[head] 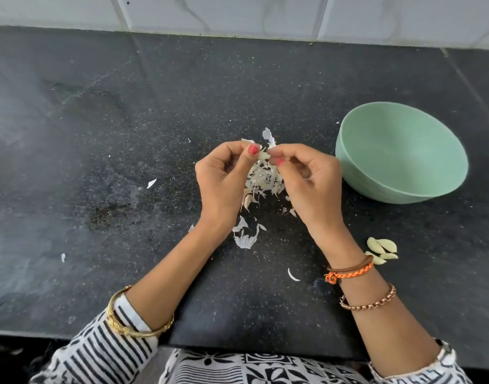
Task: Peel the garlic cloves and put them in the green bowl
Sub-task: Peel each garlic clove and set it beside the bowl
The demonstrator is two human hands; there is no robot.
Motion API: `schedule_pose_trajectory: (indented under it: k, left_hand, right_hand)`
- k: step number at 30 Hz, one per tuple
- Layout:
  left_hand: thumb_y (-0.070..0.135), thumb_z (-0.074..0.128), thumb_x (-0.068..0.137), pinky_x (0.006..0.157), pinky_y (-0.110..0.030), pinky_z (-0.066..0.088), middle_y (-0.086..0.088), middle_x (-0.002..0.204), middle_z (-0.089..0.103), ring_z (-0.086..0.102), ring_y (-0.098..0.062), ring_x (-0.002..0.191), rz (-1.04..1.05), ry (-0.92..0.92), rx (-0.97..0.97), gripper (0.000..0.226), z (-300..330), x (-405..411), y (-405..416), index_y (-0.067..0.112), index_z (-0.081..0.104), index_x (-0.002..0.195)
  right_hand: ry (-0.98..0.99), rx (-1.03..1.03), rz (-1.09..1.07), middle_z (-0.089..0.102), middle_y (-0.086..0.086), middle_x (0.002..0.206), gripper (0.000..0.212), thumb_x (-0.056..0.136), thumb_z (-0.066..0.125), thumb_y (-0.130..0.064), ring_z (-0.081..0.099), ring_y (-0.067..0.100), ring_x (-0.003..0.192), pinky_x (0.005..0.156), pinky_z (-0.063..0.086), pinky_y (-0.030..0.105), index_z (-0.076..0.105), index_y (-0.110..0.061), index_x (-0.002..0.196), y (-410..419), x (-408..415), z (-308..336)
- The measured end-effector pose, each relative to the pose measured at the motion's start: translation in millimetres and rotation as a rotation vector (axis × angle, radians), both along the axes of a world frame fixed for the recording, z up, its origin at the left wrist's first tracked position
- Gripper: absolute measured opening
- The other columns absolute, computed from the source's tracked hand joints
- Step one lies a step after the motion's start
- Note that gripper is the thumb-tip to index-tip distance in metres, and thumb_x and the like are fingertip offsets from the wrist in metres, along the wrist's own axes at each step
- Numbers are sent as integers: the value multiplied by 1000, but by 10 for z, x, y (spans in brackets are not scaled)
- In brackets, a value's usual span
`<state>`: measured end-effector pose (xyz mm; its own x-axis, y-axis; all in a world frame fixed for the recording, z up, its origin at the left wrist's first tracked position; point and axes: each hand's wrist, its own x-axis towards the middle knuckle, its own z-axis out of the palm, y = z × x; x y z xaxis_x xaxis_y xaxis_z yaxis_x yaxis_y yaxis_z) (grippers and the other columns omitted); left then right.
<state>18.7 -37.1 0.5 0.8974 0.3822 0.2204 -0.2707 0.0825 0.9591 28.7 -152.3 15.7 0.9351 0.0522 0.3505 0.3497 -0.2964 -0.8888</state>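
— How far along?
— Left hand [224,173] and right hand [307,173] both pinch one clove [262,155], skin half off. Peeled cloves [382,250] lie on the bench right of that grip; green bowl [404,151] looks empty.

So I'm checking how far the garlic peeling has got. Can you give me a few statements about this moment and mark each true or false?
1. Both hands, left and right, pinch one clove. True.
2. The bowl holds peeled cloves. False: no cloves show inside it.
3. Peeled cloves lie on the counter near the right wrist. True.
4. The bowl stands left of the hands. False: it is on their right.
5. Skins lie under the hands. True.
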Motion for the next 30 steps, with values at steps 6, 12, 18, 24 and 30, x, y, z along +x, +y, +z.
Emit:
schedule_pose_trajectory:
  k: [6, 12, 18, 24, 30]
  left_hand:
    - [15, 63, 85, 62, -22, 43, 11, 66, 62, 48, -19, 69, 6, 7, 26, 13, -1, 3, -11, 24, 66, 76]
    - [19, 61, 83, 64, -25, 46, 14, 66, 64, 50, -19, 69, 1, -15, 41, 8, -30, 18, -1, 23, 66, 77]
    - [17, 60, 86, 65, -22, 46, 12, 67, 65, 53, -13, 67, -51, -44, 42, 9, -21, 16, 2, 20, 66, 81]
    - [12, 63, 80, 72, -22, 51, 8, 74, 70, 62, -7, 73, -167, 0, -23, 6, -20, 3, -27, 15, 67, 85]
    - [2, 61, 84, 74, -21, 51, 10, 77, 70, 64, -7, 76, -151, -15, 2, 14, -46, 16, 4, 14, 67, 85]
  right_hand:
    - [41, 39, 53, 67, -15, 78, 37, 76, 60, 7, 65, 0, 75, 68, 52, 19, 68, -28, 85, -21, 3, 22]
    - [11, 21, 40, 69, -15, 79, 16, 76, 72, -15, 66, 3, 74, 67, 53, 28, 69, -26, 87, -39, -5, 32]
    - [-19, 68, 32, 71, -5, 77, 8, 79, 72, -12, 67, 6, 68, 55, 51, 21, 72, -15, 87, -24, -6, -31]
    - [-103, 30, -49, 68, -8, 71, 6, 78, 73, -8, 64, 3, 61, 54, 45, 12, 72, -12, 82, -66, 26, -28]
    - [-102, 13, -24, 66, -12, 74, 12, 77, 71, -4, 64, 4, 66, 58, 47, 14, 70, -15, 83, -54, 26, -31]
